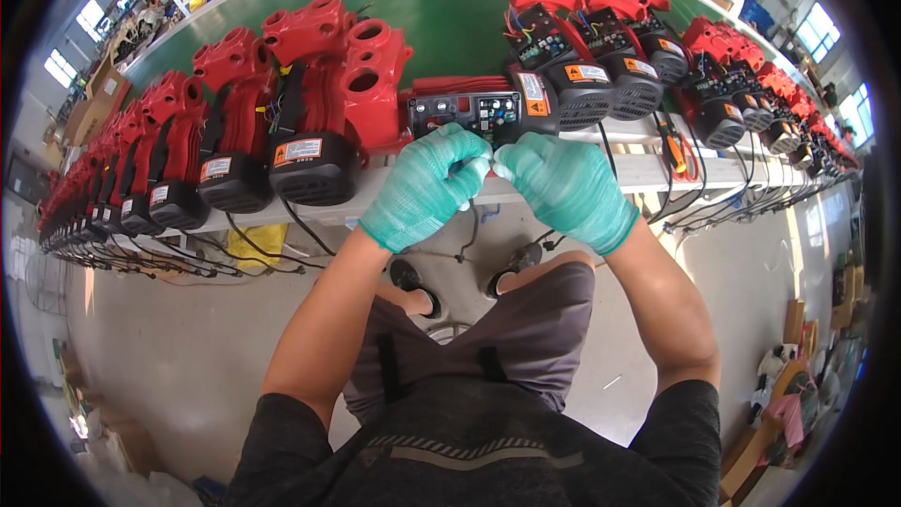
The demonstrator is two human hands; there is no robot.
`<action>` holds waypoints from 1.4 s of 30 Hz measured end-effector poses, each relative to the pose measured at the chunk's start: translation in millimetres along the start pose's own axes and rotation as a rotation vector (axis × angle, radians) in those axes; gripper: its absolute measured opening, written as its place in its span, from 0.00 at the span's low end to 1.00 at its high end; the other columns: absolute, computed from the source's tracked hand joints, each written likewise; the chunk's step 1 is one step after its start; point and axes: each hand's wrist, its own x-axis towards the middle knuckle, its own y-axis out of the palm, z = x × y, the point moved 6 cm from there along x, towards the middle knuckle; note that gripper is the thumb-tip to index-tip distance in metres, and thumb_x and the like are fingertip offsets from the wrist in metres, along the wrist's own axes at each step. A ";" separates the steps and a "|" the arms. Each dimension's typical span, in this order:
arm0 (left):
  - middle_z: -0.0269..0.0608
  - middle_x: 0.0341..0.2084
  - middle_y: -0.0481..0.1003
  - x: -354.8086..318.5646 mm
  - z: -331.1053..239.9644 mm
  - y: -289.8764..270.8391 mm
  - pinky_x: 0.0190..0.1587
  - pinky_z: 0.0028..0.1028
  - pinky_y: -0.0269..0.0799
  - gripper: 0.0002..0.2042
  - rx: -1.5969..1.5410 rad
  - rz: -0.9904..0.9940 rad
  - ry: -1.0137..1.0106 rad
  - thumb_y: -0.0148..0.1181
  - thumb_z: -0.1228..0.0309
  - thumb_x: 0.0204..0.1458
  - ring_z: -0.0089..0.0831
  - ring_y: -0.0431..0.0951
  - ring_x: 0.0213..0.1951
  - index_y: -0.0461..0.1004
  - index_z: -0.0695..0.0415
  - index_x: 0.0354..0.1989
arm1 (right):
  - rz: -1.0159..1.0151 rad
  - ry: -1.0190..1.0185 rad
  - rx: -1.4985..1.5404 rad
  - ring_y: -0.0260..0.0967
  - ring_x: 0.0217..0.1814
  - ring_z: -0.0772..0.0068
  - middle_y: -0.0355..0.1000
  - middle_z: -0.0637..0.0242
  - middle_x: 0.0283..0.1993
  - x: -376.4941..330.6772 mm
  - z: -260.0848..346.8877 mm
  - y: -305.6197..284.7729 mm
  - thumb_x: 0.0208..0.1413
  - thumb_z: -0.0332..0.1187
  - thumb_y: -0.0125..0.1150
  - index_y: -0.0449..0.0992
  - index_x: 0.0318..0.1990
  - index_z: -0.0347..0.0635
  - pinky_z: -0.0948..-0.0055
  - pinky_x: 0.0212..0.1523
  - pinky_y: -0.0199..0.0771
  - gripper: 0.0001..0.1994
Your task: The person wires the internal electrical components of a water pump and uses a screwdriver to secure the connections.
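Both my hands wear pale green knit gloves and meet in front of an opened red pump (365, 75) with a black control box. My left hand (424, 186) has its fingers curled and pinched. My right hand (571, 190) is pinched just beside it, the fingertips close together. Whatever they hold is small and hidden by the gloves. Right behind the fingertips, the circuit board (497, 113) lies exposed in the box, next to a label with an orange warning patch (535, 96). The hands cover the box's near edge.
Closed red pumps with black motor covers (315, 171) line the bench to the left. On the right stand pumps with open wiring boxes (544, 40). A screwdriver (673, 148) hangs at the bench edge among black cables (694, 197). A yellow bag (255, 246) lies below.
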 end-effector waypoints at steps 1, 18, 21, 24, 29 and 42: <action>0.37 0.37 0.73 0.6 -1.2 0.8 0.32 0.24 0.82 0.04 0.032 0.002 0.012 0.58 0.76 0.65 0.23 0.81 0.32 0.78 0.62 0.43 | 0.001 0.137 0.158 0.77 0.31 0.60 0.75 0.64 0.33 -1.9 -6.6 8.0 0.55 0.32 0.68 0.77 0.46 0.43 0.62 0.29 0.79 0.13; 0.36 0.37 0.75 -2.1 2.0 0.7 0.33 0.24 0.81 0.06 -0.045 -0.028 -0.011 0.60 0.77 0.64 0.22 0.82 0.32 0.78 0.62 0.47 | -0.123 0.307 0.436 0.77 0.28 0.72 0.74 0.67 0.29 -2.8 -12.2 12.7 0.69 0.39 0.62 0.75 0.43 0.38 0.68 0.29 0.77 0.12; 0.36 0.36 0.75 -3.3 2.2 -0.3 0.33 0.23 0.81 0.06 -0.018 -0.040 -0.006 0.60 0.77 0.65 0.21 0.81 0.32 0.78 0.62 0.47 | 0.223 1.098 1.272 0.72 0.21 0.77 0.72 0.69 0.24 -10.6 -4.2 24.9 0.73 0.42 0.57 0.76 0.41 0.39 0.74 0.22 0.72 0.14; 0.35 0.35 0.75 -4.1 2.5 -1.1 0.33 0.23 0.81 0.06 -0.042 -0.037 -0.018 0.59 0.77 0.65 0.21 0.81 0.32 0.78 0.62 0.47 | 0.072 1.205 1.491 0.65 0.14 0.82 0.70 0.72 0.21 -16.0 1.8 32.8 0.73 0.48 0.55 0.77 0.39 0.42 0.81 0.14 0.62 0.18; 0.34 0.35 0.75 -1.5 2.9 1.8 0.32 0.24 0.81 0.06 -0.266 -0.001 -0.127 0.57 0.77 0.67 0.21 0.81 0.32 0.78 0.61 0.48 | -0.288 0.695 0.822 0.72 0.27 0.76 0.74 0.68 0.26 -12.7 -7.6 15.6 0.70 0.40 0.63 0.78 0.45 0.35 0.73 0.32 0.75 0.14; 0.41 0.50 0.75 -12.6 11.7 -7.2 0.43 0.26 0.80 0.20 -0.254 -0.003 -0.081 0.47 0.83 0.68 0.23 0.79 0.35 0.71 0.58 0.67 | -0.155 1.036 1.070 0.69 0.27 0.84 0.76 0.71 0.29 -33.3 -9.3 41.2 0.70 0.30 0.61 0.78 0.44 0.37 0.79 0.29 0.72 0.06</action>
